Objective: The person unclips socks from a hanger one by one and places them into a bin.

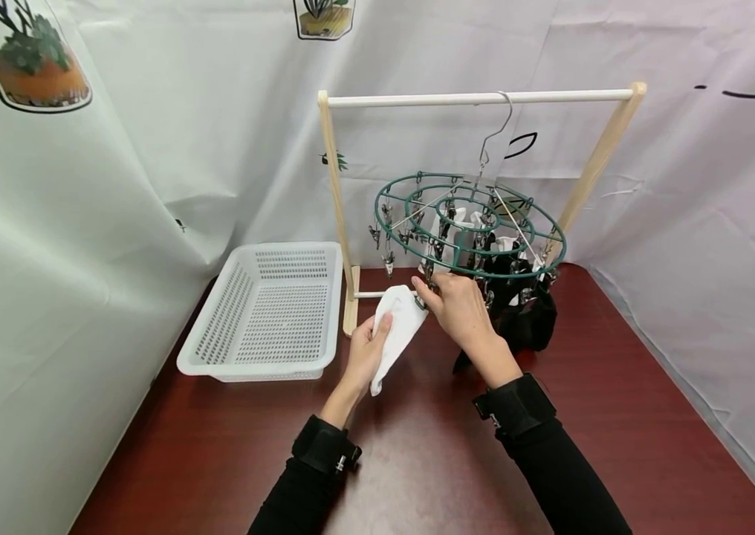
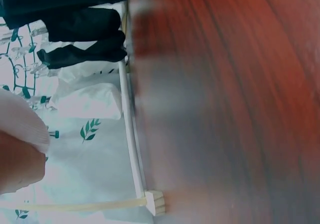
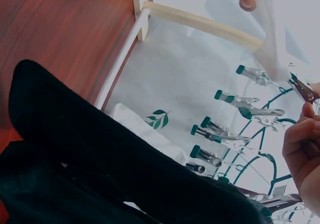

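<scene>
My left hand [image 1: 364, 358] grips a white sock [image 1: 401, 321] between thumb and fingers, its narrow end hanging down toward the table. The thumb and fingers of my right hand [image 1: 463, 310] pinch a metal clip [image 3: 303, 89], whose green-tipped jaws are right at the sock's upper edge. Above the hands, a round green drying hanger [image 1: 526, 276] hangs by its hook from a rack. Several black socks [image 1: 533, 321] dangle from its right side. In the left wrist view, a white sock [image 2: 90, 101] hangs beside the black ones.
The rack's white top bar [image 1: 411, 100] joins two wooden uprights, and a lower bar [image 2: 129, 129] runs near the table. A white perforated basket [image 1: 250, 370] stands left of the rack on the dark red table [image 1: 411, 461]. White patterned cloth [image 1: 230, 134] surrounds the table behind and at the sides.
</scene>
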`<state>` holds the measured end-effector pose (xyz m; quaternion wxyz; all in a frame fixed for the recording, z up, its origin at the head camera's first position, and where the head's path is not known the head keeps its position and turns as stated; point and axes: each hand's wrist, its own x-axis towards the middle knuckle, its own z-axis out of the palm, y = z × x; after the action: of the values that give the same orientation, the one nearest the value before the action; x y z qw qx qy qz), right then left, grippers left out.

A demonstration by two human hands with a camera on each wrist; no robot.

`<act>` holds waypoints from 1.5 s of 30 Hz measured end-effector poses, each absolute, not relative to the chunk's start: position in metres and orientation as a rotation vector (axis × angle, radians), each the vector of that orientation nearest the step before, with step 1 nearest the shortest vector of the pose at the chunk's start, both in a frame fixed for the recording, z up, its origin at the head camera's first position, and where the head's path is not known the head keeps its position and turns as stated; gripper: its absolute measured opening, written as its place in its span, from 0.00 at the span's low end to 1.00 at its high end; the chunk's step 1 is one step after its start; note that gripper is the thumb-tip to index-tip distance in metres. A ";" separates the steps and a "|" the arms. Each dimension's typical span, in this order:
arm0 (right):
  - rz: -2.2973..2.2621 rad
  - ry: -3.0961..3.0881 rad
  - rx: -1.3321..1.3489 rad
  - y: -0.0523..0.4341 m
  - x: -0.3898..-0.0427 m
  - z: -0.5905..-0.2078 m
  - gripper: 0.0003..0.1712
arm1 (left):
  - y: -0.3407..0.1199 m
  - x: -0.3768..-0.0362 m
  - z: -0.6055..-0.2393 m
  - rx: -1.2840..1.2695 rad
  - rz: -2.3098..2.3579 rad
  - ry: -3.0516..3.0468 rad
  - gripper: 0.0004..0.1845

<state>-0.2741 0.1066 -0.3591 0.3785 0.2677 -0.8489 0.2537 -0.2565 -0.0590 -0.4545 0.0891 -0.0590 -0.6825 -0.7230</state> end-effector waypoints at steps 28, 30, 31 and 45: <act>0.671 -2.167 0.677 0.111 -0.271 -0.357 0.25 | -0.122 -0.255 -0.406 -0.014 -2.017 -1.967 0.23; 0.670 -2.163 0.673 0.111 -0.271 -0.357 0.25 | -0.135 -0.265 -0.410 -0.006 -1.939 -1.982 0.25; 0.669 -2.164 0.671 0.112 -0.271 -0.356 0.25 | -0.140 -0.268 -0.409 -0.005 -1.869 -2.002 0.24; 0.680 -2.194 0.656 0.110 -0.267 -0.356 0.26 | -0.181 -0.283 -0.417 0.378 -1.133 -2.666 0.22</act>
<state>-0.2668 0.1102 -0.3565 0.3677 0.2555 -0.8541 0.2646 -0.2834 -0.1811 -0.4173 0.1099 0.1285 -0.9071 -0.3855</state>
